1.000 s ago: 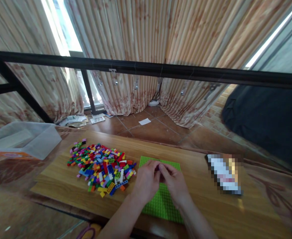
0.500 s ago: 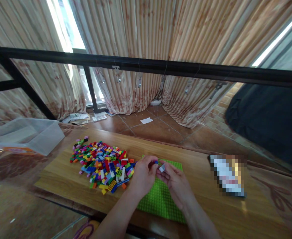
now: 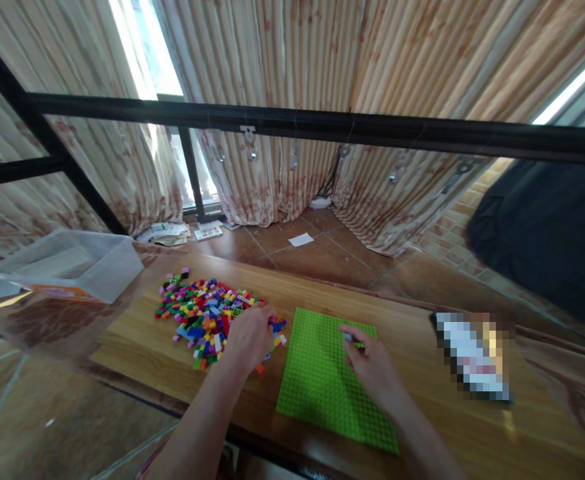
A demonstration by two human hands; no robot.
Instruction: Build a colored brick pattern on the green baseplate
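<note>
My left hand [image 3: 251, 339] reaches over the right side of a heap of mixed plastic building bricks [image 3: 207, 313]. Its fingers are curled down and closed; the hand itself hides whatever lies between them. Blue and red bricks [image 3: 276, 325] show just beside the fingertips. Over the upper right part of a green studded baseplate [image 3: 317, 380], my right hand [image 3: 372, 363] pinches a small light grey brick [image 3: 347, 338] between thumb and fingers. The baseplate lies flat on the wooden table, to the right of the heap.
A clear plastic bin [image 3: 117, 273] stands left of the wooden tabletop [image 3: 252, 407]. On the table's right lies a pixelated object [image 3: 472, 357]. A black metal bar [image 3: 292, 123] crosses in front of the curtains [image 3: 282, 60]. Papers [image 3: 301, 239] lie on the tiled floor beyond.
My hands have parted from close together over the baseplate. The left went left to the brick heap; the right moved slightly right, still with the grey brick. The view has shifted a little.
</note>
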